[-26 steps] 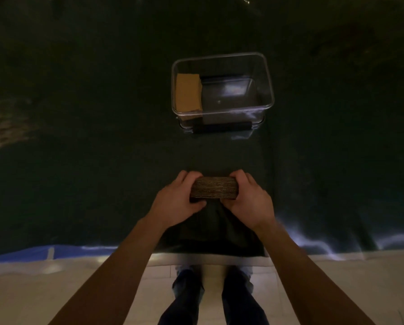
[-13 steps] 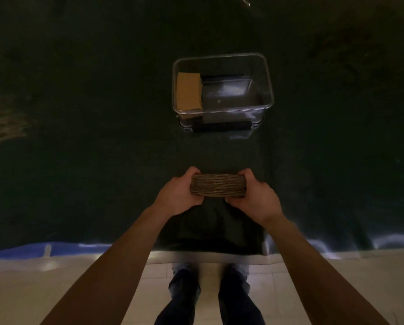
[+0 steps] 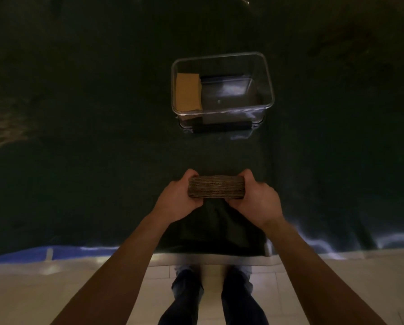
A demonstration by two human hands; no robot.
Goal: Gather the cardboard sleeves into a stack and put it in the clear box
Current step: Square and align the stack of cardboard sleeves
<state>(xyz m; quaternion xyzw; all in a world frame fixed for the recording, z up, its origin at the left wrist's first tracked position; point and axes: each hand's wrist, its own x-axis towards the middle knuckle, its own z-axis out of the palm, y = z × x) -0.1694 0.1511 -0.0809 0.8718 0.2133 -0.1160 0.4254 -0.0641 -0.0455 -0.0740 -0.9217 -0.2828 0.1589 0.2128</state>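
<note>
A thick stack of brown cardboard sleeves (image 3: 216,186) is held edge-on between both hands, near the table's front edge. My left hand (image 3: 177,199) grips its left end and my right hand (image 3: 258,199) grips its right end. Farther back stands the clear box (image 3: 269,76), open at the top. Inside it, against the left wall, lies another tan stack of cardboard sleeves (image 3: 188,91). The rest of the box's floor shows bare.
The table is covered by a dark cloth (image 3: 79,137) that hangs over the front edge. A blue strip (image 3: 32,253) runs along the edge at the left. Below are pale floor tiles and my legs (image 3: 210,301).
The stack in my hands has turned so that more of its long edge faces me, and my hands have spread slightly apart and shifted a little right. The box has not moved.
</note>
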